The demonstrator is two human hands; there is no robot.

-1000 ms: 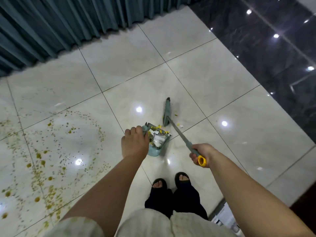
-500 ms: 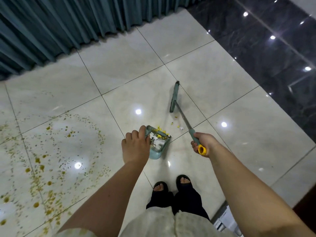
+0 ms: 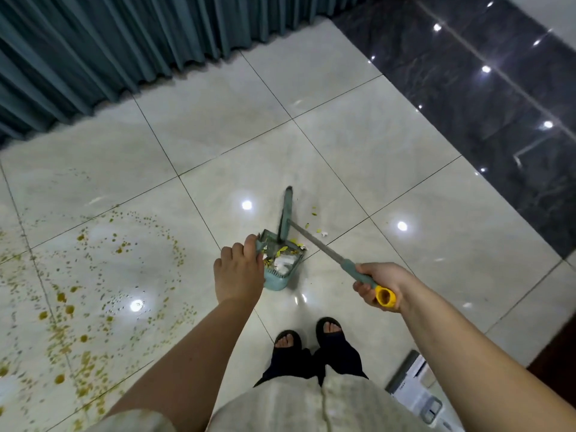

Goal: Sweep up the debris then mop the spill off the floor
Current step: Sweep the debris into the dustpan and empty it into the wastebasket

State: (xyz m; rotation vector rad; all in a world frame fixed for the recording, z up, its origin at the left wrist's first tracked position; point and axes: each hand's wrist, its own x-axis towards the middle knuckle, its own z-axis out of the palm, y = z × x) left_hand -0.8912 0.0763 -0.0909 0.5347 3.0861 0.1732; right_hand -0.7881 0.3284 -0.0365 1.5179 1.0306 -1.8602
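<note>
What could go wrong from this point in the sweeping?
Loose scraps lie right of the broom head, so a stroke toward the dustpan may miss them. The dustpan looks heaped and the left hand grips only its rim; tilting could spill it. The yellow spill lies unmopped near the feet: a slip seems possible.

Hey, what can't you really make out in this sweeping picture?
Head view only:
- broom: head motion-blurred, bristles unclear.
- dustpan: handle hidden under the left hand.
- spill: cut off by the left and bottom edges.
- debris beside the broom: too small to identify.
- grey-white object, bottom right: partly cut off by the bottom edge, unidentifiable.
</note>
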